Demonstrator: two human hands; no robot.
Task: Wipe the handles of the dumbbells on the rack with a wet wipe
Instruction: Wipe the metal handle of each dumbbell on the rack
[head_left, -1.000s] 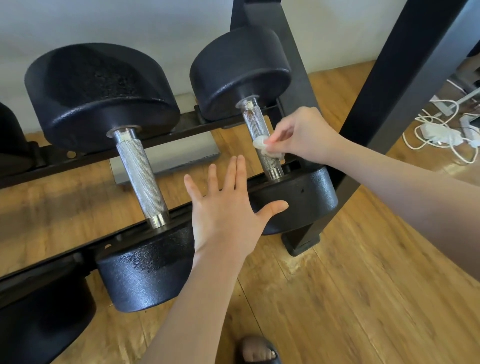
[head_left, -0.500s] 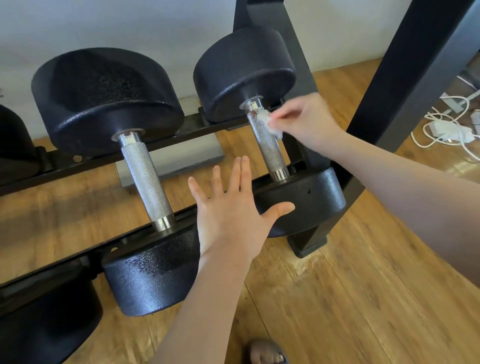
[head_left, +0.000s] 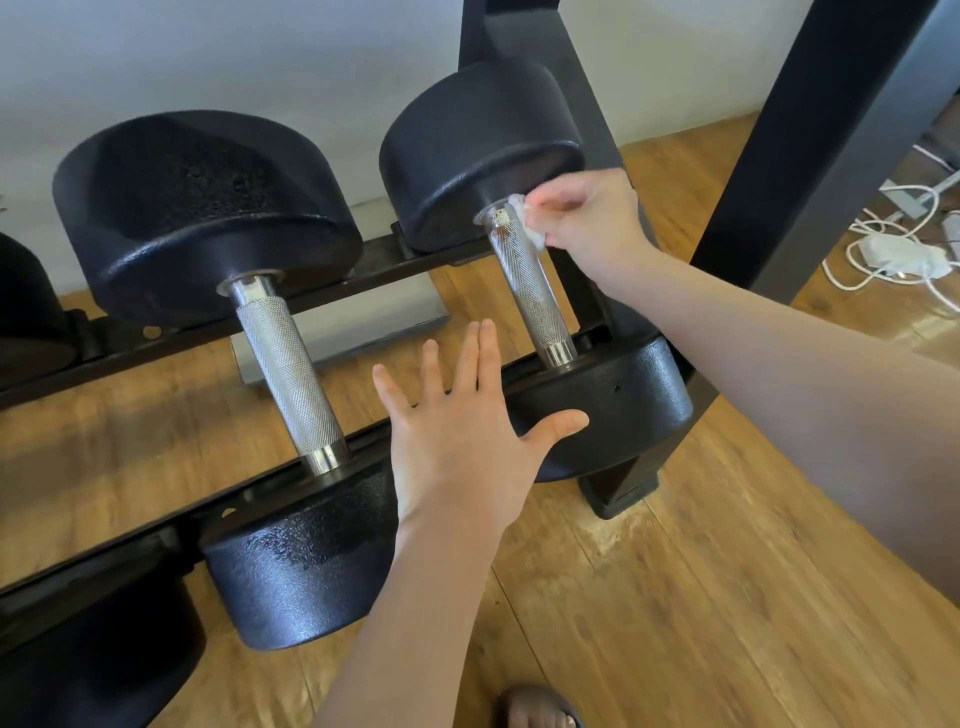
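1. Right hand (head_left: 589, 218) pinched a crumpled white wet wipe (head_left: 531, 224) between curled fingers and thumb, pressed against the far end of the right dumbbell's handle (head_left: 530, 291), just under the rear weight head (head_left: 483, 150).
2. Brownish specks showed on the handle right beside the wipe; the knurled length below the grip ran bare down to the front weight head (head_left: 618, 410).
3. Left hand (head_left: 462, 441) was held flat, fingers straight and spread, gripping nothing. It hovered nearer the viewer than the pinch, between the two front heads; whether it touched either, I could not tell.
4. Left of the grip, a larger dumbbell's handle (head_left: 288, 374) lay untouched across the rack rails (head_left: 363, 270).
5. Right of the grip, beyond a dark upright post (head_left: 810, 145), white cables (head_left: 893, 260) lay on the wooden floor (head_left: 701, 597).
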